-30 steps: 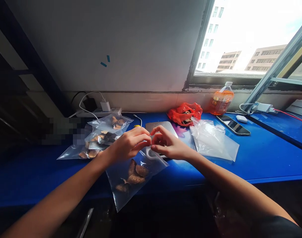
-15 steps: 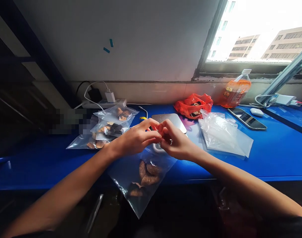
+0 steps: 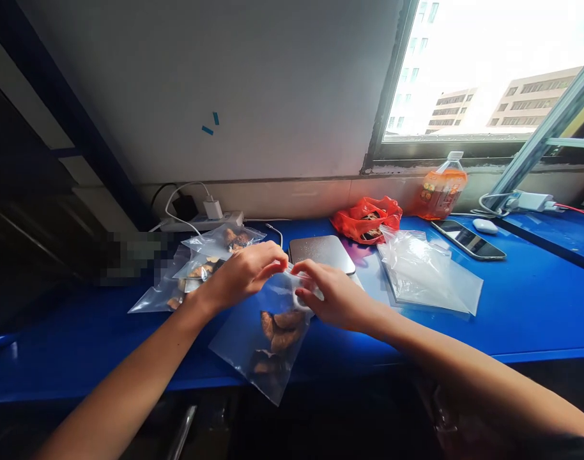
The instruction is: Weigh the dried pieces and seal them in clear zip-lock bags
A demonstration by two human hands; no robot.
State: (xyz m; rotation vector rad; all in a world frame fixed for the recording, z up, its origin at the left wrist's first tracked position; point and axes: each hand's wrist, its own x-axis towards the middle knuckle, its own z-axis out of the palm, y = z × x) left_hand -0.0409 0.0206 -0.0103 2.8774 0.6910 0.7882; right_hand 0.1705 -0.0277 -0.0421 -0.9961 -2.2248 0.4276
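A clear zip bag (image 3: 244, 332) hangs at the table's front edge, its lower corner over the dark gap. Several brown curved pieces (image 3: 280, 329), like dried mushroom, lie inside it. My left hand (image 3: 246, 275) is closed in a pinch on the bag's top edge. At the other end of that edge, my right hand (image 3: 333, 294) grips the plastic with curled fingers, thumb and index tips slightly apart. Right behind the hands sits a flat metal-topped scale (image 3: 323, 250), its front partly covered by the bag and my right hand.
Filled clear bags (image 3: 196, 271) are piled on the left by a power strip (image 3: 229, 220). A red plastic bag (image 3: 368, 217) and flat clear bags (image 3: 430, 271) lie right of the scale. Beyond are a bottle (image 3: 443, 188), a phone (image 3: 469, 239) and a white case (image 3: 485, 225).
My hands were touching over the bag's top; now they are apart along its edge, the left one further left. The bag has swung slightly left, and the view has tilted up.
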